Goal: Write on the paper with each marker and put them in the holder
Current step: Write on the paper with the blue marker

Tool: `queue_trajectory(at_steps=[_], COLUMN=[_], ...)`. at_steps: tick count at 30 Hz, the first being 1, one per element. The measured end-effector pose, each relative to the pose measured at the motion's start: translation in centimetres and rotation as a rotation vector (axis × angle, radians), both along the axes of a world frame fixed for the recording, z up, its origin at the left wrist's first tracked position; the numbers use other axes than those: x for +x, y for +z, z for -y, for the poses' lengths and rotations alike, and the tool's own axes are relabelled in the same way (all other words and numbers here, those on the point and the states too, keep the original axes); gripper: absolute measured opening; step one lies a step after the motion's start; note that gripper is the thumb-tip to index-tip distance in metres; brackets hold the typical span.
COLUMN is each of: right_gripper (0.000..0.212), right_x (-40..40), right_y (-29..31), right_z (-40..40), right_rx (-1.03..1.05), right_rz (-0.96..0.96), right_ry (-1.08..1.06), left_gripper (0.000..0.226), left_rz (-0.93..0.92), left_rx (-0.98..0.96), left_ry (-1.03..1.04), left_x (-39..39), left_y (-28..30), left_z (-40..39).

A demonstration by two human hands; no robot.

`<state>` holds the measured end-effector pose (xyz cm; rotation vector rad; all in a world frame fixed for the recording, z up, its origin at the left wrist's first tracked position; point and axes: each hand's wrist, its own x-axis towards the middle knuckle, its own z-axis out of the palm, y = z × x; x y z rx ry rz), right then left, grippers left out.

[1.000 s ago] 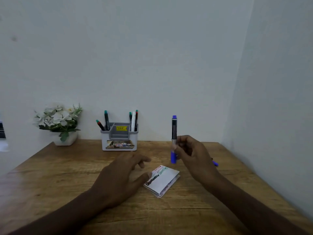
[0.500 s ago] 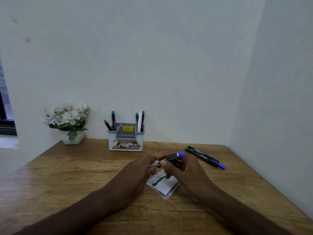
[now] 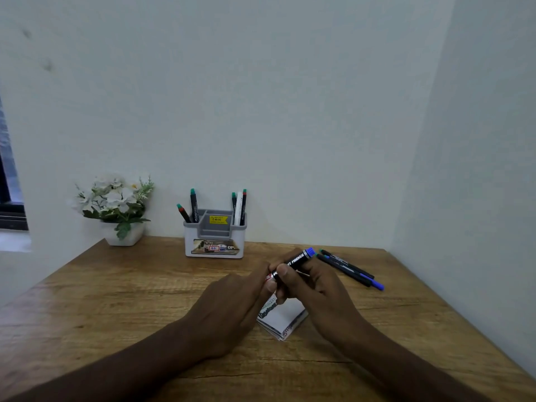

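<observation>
A wooden desk (image 3: 116, 291) fills the lower frame, pushed into a corner of plain white walls (image 3: 261, 97) meeting at two o'clock, with a dark window edge (image 3: 8, 192) at nine o'clock in soft, dim light.

Both forearms are bare as far as the lower edge of the view, with no sleeve showing. The left hand (image 3: 232, 309) and right hand (image 3: 316, 288) seem ringless, though the picture is soft.

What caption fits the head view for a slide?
Both hands grip a blue marker above the paper, holder behind.
</observation>
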<state>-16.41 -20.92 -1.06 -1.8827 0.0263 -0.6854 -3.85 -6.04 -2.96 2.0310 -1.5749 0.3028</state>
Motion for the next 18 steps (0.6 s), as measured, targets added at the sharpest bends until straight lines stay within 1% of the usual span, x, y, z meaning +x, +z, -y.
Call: queue_trajectory(at_steps=[5, 7, 9, 11, 13, 14, 16, 18], right_gripper=[0.031, 0.033, 0.035, 0.036, 0.036, 0.035, 0.025, 0.01], right_x=[-0.1, -0.1, -0.1, -0.2, -0.5, -0.6, -0.8, -0.8], right_y=[0.2, 0.5, 1.1, 1.7, 1.8, 1.7, 1.2, 0.9], right_z=[0.0, 0.2, 0.9, 2.1, 3.2, 3.5, 3.7, 3.6], right_rx=[0.016, 0.029, 0.125, 0.291, 0.416, 0.444, 0.469, 0.433], right_rz=[0.044, 0.071, 0.117, 0.186, 0.205, 0.185, 0.123, 0.038], right_ry=[0.024, -0.018, -0.089, -0.132, -0.151, -0.156, -0.14, -0.115], left_gripper=[0.054, 0.053, 0.05, 0.044, 0.034, 0.031, 0.028, 0.028], left_rz=[0.003, -0.027, -0.068, -0.088, -0.02, 0.017, 0.057, 0.074], left_rx=[-0.036, -0.032, -0.006, 0.016, 0.09, 0.145, 0.215, 0.238], left_ry=[0.027, 0.024, 0.032, 0.041, 0.046, 0.048, 0.047, 0.045], left_x=[0.4, 0.5, 0.7, 1.3, 2.2, 2.4, 3.0, 3.2], left_y=[-0.1, -0.1, 0.0, 0.3, 0.5, 0.6, 0.7, 0.7], left_z=[0.0, -0.3, -0.7, -1.3, -1.9, -2.1, -2.4, -2.5])
